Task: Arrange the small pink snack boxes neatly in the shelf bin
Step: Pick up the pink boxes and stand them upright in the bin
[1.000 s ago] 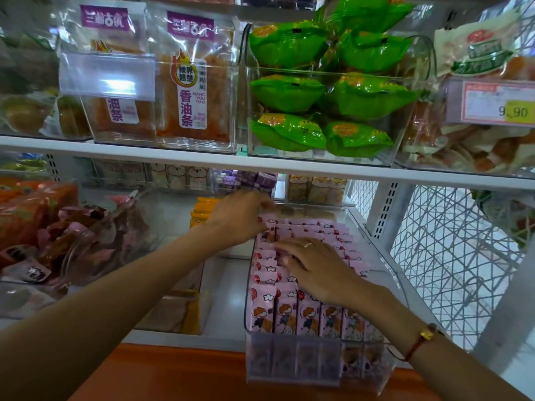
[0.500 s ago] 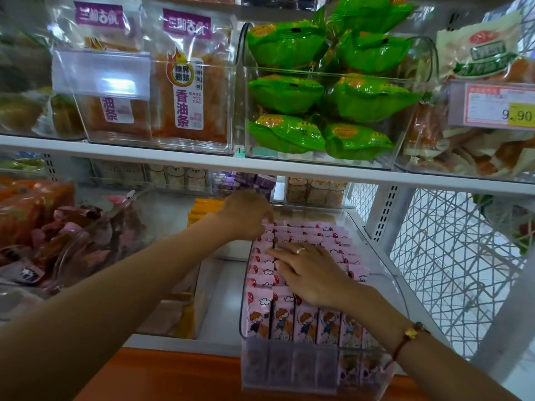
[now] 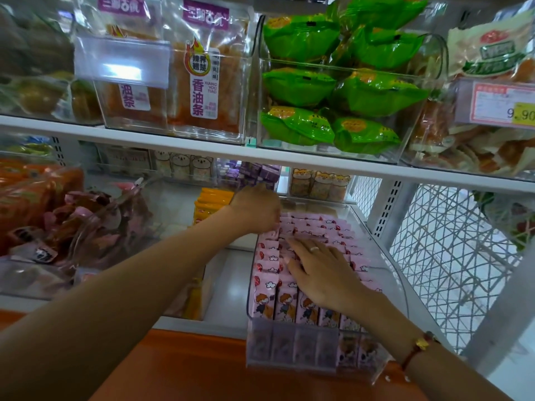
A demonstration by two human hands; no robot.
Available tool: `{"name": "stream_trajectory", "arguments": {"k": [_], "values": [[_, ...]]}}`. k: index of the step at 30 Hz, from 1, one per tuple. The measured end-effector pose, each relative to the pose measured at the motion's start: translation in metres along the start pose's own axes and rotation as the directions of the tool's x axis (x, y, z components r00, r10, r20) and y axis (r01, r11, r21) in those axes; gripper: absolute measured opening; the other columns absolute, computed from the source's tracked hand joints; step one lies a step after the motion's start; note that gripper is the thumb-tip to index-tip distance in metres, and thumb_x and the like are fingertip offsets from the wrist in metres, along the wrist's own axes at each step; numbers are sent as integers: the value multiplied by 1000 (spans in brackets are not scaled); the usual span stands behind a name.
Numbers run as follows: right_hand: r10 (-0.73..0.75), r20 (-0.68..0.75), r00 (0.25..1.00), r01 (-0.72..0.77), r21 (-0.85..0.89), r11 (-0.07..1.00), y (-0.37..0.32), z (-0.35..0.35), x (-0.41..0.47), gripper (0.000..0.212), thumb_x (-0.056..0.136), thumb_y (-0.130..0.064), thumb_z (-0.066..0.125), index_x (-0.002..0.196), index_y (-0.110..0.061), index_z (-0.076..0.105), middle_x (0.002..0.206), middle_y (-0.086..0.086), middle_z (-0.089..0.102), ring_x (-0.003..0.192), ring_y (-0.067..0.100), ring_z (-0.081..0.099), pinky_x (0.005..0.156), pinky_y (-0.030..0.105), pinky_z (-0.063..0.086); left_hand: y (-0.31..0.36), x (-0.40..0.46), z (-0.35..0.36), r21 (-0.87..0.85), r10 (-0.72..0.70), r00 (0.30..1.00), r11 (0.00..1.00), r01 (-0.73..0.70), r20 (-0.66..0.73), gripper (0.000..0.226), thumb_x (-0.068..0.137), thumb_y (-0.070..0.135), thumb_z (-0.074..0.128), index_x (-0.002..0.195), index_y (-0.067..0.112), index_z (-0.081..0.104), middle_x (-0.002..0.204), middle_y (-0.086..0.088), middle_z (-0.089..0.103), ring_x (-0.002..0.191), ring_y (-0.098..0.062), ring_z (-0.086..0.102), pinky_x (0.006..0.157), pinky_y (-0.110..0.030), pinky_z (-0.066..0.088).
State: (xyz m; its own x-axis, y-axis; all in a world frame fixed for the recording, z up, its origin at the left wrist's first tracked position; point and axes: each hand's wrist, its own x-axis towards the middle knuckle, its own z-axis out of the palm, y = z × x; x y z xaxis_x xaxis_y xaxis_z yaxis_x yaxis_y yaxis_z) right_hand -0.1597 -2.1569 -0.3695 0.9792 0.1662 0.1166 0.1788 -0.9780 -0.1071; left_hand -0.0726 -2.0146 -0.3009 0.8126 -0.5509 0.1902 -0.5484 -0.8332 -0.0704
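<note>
Small pink snack boxes [image 3: 270,280] with a cartoon figure stand upright in tight rows inside a clear shelf bin [image 3: 385,267] on the lower shelf. My right hand [image 3: 317,270] lies flat, palm down, on top of the middle rows, fingers spread toward the left. My left hand [image 3: 256,209] reaches to the back left corner of the bin, fingers curled down onto the rear boxes; whether it grips one is hidden.
The upper shelf edge [image 3: 202,149] hangs low over the bin's back. Above it sit bins of green packets [image 3: 301,85] and orange snack bags [image 3: 202,82]. Yellow boxes [image 3: 212,202] and a bin of pink wrapped snacks [image 3: 95,227] stand to the left. White wire mesh [image 3: 445,256] closes the right.
My left hand has slid a little further along the back rows. My right hand has shifted slightly toward the bin's back, still flat on the boxes.
</note>
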Motion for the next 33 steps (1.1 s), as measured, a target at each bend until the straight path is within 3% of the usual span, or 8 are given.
{"name": "stream_trajectory", "arguments": {"k": [6, 9, 13, 18, 24, 26, 29, 33], "values": [[3, 26, 1000, -3, -18, 1000, 2, 0, 0, 52, 101, -46, 19, 150, -30, 13, 157, 1, 20, 144, 20, 17, 115, 43, 13, -8, -42, 5, -621, -289, 909, 782, 44, -300, 9, 93, 27, 60, 100, 23, 65, 99, 7, 67, 87, -9, 62, 62, -18, 44], [11, 51, 999, -13, 37, 999, 0, -7, -1, 51, 101, -45, 21, 150, -30, 18, 157, 1, 22, 143, 20, 19, 116, 44, 15, 0, -67, 6, -790, -397, 830, 607, -82, -391, 5, 93, 22, 60, 94, 27, 61, 93, 15, 65, 86, -2, 63, 66, -17, 52], [68, -121, 990, -31, 284, 958, -14, -24, -10, 46, 102, -37, 31, 145, -22, 35, 149, 3, 38, 136, 21, 34, 113, 43, 28, 10, -99, -8, -855, -506, 723, 464, -232, -471, 8, 92, 22, 62, 90, 30, 62, 85, 15, 66, 80, 3, 62, 68, -17, 55], [49, -265, 963, 179, 765, 618, -43, -45, -47, 45, 91, -55, 47, 134, -46, 41, 142, -16, 40, 128, 6, 39, 100, 31, 37, 29, -131, -11, -871, -522, 706, 382, -309, -479, 4, 90, 24, 64, 92, 27, 65, 85, 15, 67, 80, 1, 63, 66, -14, 52], [30, -351, 936, 241, 700, 673, -53, -39, -63, 41, 79, -50, 54, 118, -36, 52, 104, -22, 57, 95, -6, 56, 83, 16, 48, 39, -143, -3, -918, -466, 792, 247, -311, -394, 18, 91, 23, 60, 108, 21, 66, 98, 14, 69, 94, 1, 65, 78, -14, 52], [145, -275, 950, 160, 833, 530, -46, -36, -62, 30, 80, -41, 62, 109, -36, 56, 103, -15, 64, 93, -3, 62, 75, 12, 50, 39, -142, 0, -923, -462, 801, 240, -301, -381, 24, 92, 20, 60, 116, 20, 63, 104, 15, 67, 97, 3, 63, 78, -11, 51], [269, -56, 962, 0, 979, 203, -33, -33, -60, 40, 80, -38, 66, 117, -25, 60, 106, -2, 71, 101, 15, 66, 86, 28, 52, 41, -143, 6, -920, -410, 836, 297, -257, -365, 29, 90, 19, 63, 119, 24, 59, 109, 16, 63, 98, 4, 60, 74, -7, 48], [301, -23, 953, -25, 988, 154, -33, -32, -61, 38, 82, -35, 67, 117, -23, 60, 101, -4, 73, 96, 12, 69, 82, 28, 53, 48, -145, 14, -855, -270, 890, 474, -210, -368, 45, 78, 36, 75, 118, 35, 55, 111, 23, 59, 100, 6, 56, 78, -11, 50]]}}
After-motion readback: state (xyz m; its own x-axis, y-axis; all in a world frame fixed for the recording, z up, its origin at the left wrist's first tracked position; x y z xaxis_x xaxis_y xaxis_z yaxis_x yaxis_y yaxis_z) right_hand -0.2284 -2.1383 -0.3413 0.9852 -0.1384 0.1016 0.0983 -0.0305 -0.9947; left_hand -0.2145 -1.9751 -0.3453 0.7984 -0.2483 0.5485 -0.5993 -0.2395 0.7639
